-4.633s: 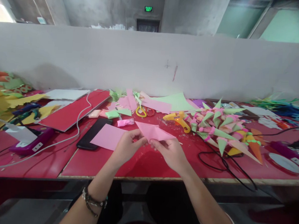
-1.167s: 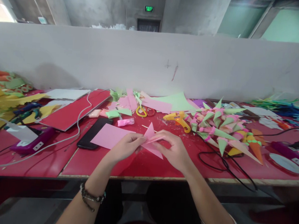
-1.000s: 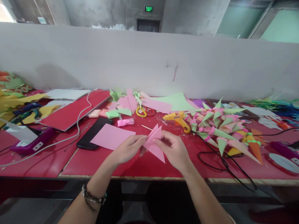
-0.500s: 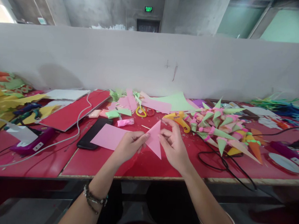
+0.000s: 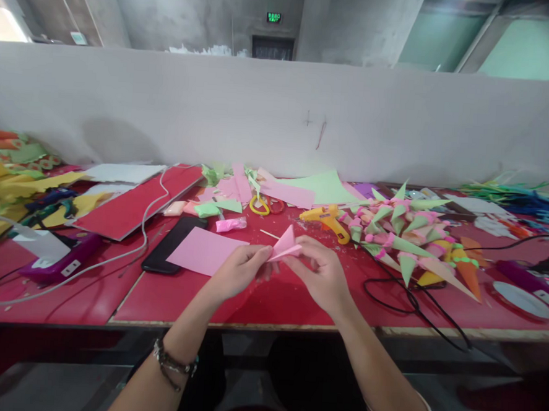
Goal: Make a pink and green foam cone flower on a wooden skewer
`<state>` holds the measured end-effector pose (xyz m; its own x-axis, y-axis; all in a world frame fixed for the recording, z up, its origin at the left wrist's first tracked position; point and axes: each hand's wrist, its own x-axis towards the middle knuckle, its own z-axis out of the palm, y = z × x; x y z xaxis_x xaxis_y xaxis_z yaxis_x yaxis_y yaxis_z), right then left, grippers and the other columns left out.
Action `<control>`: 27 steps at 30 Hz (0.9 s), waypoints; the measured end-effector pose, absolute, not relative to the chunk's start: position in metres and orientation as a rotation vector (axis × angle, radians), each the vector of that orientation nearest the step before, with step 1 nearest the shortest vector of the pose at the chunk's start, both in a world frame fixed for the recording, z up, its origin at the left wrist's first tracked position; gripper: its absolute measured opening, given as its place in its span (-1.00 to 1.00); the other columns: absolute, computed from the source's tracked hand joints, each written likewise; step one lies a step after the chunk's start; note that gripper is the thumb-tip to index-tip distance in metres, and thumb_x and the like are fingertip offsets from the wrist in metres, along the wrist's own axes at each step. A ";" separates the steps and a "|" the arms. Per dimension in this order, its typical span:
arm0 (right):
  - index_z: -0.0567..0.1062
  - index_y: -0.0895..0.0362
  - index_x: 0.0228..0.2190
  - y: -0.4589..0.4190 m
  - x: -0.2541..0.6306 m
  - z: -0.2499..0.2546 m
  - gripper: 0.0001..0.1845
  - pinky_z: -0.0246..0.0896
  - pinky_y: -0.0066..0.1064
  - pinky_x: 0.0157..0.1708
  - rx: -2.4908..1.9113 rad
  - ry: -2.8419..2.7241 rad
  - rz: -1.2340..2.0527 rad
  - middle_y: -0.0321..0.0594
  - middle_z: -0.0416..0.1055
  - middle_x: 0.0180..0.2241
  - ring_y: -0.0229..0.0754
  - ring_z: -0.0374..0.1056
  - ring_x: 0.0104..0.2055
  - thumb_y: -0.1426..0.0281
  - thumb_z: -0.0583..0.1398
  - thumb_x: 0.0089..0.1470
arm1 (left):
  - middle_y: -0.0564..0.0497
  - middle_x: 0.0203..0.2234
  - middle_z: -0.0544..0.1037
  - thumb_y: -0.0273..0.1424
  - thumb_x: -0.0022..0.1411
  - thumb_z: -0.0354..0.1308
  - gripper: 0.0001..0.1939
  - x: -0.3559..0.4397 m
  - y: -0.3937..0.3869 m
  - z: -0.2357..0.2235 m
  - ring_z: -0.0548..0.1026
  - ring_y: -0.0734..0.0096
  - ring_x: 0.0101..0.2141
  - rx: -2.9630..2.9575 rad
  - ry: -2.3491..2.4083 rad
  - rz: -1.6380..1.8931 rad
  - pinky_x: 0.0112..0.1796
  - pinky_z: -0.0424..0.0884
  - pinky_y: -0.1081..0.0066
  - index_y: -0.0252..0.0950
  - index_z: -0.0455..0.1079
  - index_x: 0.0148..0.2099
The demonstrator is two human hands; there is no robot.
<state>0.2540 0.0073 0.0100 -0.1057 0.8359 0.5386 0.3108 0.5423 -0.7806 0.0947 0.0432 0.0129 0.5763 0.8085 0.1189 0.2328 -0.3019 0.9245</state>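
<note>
Between my hands is a pink paper triangle (image 5: 285, 246), now curled over on itself into a partial cone. My left hand (image 5: 241, 267) pinches its left corner between thumb and fingers. On the other side, my right hand (image 5: 317, 271) has its fingers closed at the curled edge. Beside my left hand lies a flat pink paper sheet (image 5: 204, 251), partly over a black phone-like slab (image 5: 162, 254). A thin stick (image 5: 269, 234) rests on the table just behind the curled paper.
A yellow glue gun (image 5: 327, 220) and a heap of green and pink paper cones (image 5: 400, 232) are to the right, with a black cable (image 5: 389, 305). Scissors (image 5: 259, 204) and paper scraps lie behind. Purple power strips (image 5: 64, 259) sit left and right on the red table (image 5: 268, 307).
The pink triangle stood flat and pointed downward; its lower and right part has been rolled up into a curl. My right hand's fingers have come down and around its edge.
</note>
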 end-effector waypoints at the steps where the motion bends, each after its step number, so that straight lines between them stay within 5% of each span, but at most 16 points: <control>1: 0.44 0.12 -0.56 0.007 0.253 0.010 -0.82 0.18 -0.41 -0.37 -0.996 -1.643 0.605 -0.26 0.33 -0.49 -0.23 0.28 -0.39 0.36 0.12 0.01 | 0.09 -0.66 0.33 -0.25 0.25 -0.22 -0.58 0.096 0.042 0.013 0.28 0.55 -0.59 1.851 0.839 0.747 -0.48 0.21 0.50 -0.33 0.24 -0.54; 11: 0.26 0.10 -0.47 0.011 0.249 0.003 -0.86 0.14 -0.47 -0.47 -1.100 -1.402 0.730 -0.36 0.29 -0.56 -0.30 0.25 -0.49 0.36 0.16 -0.07 | 0.11 -0.66 0.36 -0.26 0.21 -0.12 -0.68 0.103 0.035 0.012 0.31 0.55 -0.59 1.976 0.804 0.683 -0.48 0.20 0.52 -0.32 0.22 -0.50; 18: 0.20 0.07 -0.15 0.010 0.254 0.007 -0.54 0.17 -0.48 -0.49 -1.014 -1.352 1.122 -0.43 0.33 -0.55 -0.33 0.28 -0.53 0.36 0.22 -0.12 | 0.16 -0.75 0.33 -0.30 0.18 -0.06 -0.76 0.101 0.035 0.011 0.28 0.61 -0.68 1.826 0.713 0.554 -0.56 0.20 0.56 -0.33 0.26 -0.44; 23: 0.38 0.14 -0.38 0.010 0.257 0.009 -0.82 0.18 -0.48 -0.48 -1.059 -1.478 1.134 -0.36 0.36 -0.55 -0.33 0.28 -0.52 0.33 0.19 -0.08 | 0.15 -0.75 0.35 -0.33 0.16 -0.04 -0.79 0.102 0.035 0.010 0.30 0.62 -0.70 1.767 0.753 0.518 -0.58 0.20 0.57 -0.34 0.26 -0.45; 27: 0.39 0.16 -0.50 0.009 0.255 0.008 -0.82 0.12 -0.52 -0.55 -1.071 -1.511 1.007 -0.38 0.30 -0.63 -0.37 0.21 -0.59 0.31 0.12 0.01 | 0.16 -0.77 0.34 -0.31 0.17 -0.04 -0.76 0.104 0.035 0.011 0.29 0.62 -0.70 1.787 0.748 0.525 -0.56 0.23 0.56 -0.35 0.28 -0.44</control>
<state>0.2549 0.0087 0.0078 -0.1218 0.9608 0.2489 0.1401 0.2649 -0.9540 0.1040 0.0351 0.0111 0.7051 0.7091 -0.0062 0.2350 -0.2254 0.9455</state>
